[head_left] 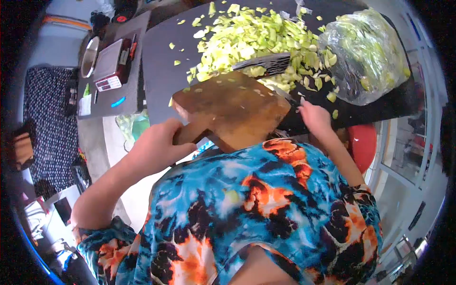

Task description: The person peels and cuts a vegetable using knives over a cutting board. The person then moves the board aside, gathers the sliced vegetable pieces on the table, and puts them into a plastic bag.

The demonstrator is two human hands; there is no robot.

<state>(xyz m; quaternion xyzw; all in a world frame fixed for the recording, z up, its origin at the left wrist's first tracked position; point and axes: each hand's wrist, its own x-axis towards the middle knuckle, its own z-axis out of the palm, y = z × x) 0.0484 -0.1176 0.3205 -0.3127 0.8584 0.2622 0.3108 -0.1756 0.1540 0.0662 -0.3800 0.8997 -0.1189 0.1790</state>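
Observation:
A wooden board point(237, 107) is tilted at the near edge of the dark table, with a few green bits on its far side. My left hand point(161, 145) is closed round the board's handle. Right of the board, my right hand point(314, 116) grips a knife point(281, 92), whose blade points toward the heap and is partly hard to see. Beyond the board lies a large heap of chopped pale green pieces point(256, 38). A dark, ridged strip-like object point(266, 63) rests on the heap's near side.
A clear plastic bag of green pieces point(365, 57) sits at the table's right. On the left side surface point(128, 90) are a scale point(108, 83) and a round bowl point(90, 57). A red round object point(363, 147) stands below the table's near right edge.

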